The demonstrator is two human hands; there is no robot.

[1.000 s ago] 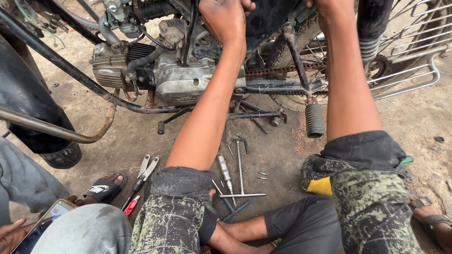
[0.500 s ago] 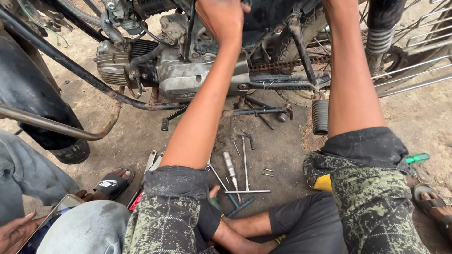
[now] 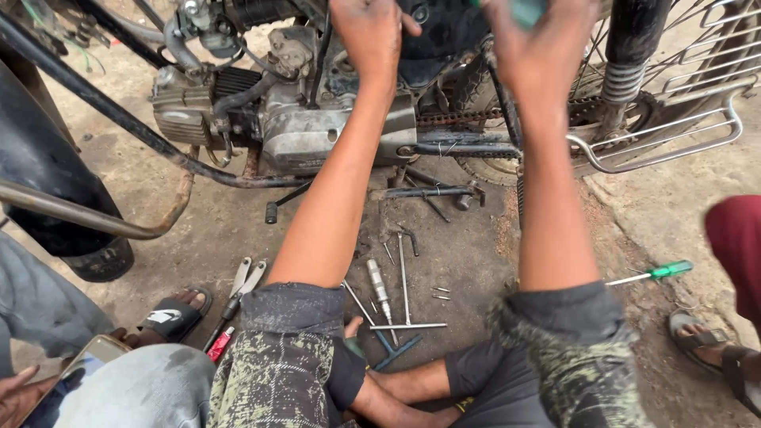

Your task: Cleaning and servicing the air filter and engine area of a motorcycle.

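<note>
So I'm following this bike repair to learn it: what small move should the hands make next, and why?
Probably steady the right hand before working: it is blurred and grips something green at the frame's top edge. The left hand rests on the motorcycle above the engine, and the spare tools lie on the ground.

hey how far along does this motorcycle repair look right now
Midway, at a guess. Done: tools are out, with a T-handle wrench, pliers and a green screwdriver lying on the ground. In hand: the left hand and right hand are up at the motorcycle, the right blurred around something green. Left: finishing above the engine, gathering tools.
</note>
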